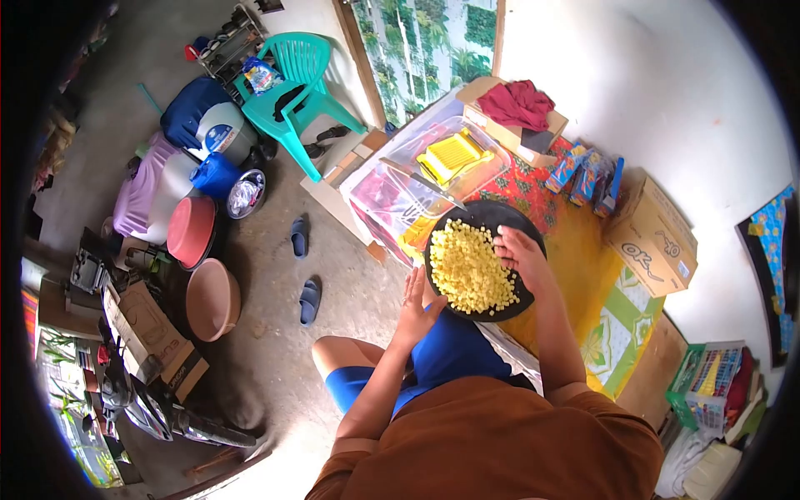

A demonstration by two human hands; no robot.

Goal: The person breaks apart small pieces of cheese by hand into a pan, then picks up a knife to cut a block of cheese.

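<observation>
A round black tray (pixel 529 223) holds a heap of small pale yellow cubes (pixel 471 267). My right hand (pixel 518 250) is over the tray's right part, beside the heap, with its fingers bent; whether it holds anything is too small to tell. Just left of the tray is my left hand (pixel 419 300), its fingers spread and nothing in it. A knife (pixel 429 185) lies across the edge of a clear plastic box (pixel 375 196) beyond the tray. Inside that box is a yellow slatted item (pixel 452 157).
An open carton (pixel 504 129) with red cloth stands behind the box. Blue packets (pixel 583 173) and a closed carton (pixel 652 237) are at the right. On the floor at the left are slippers (pixel 309 302), a pink basin (pixel 212 300) and a green chair (pixel 292 96).
</observation>
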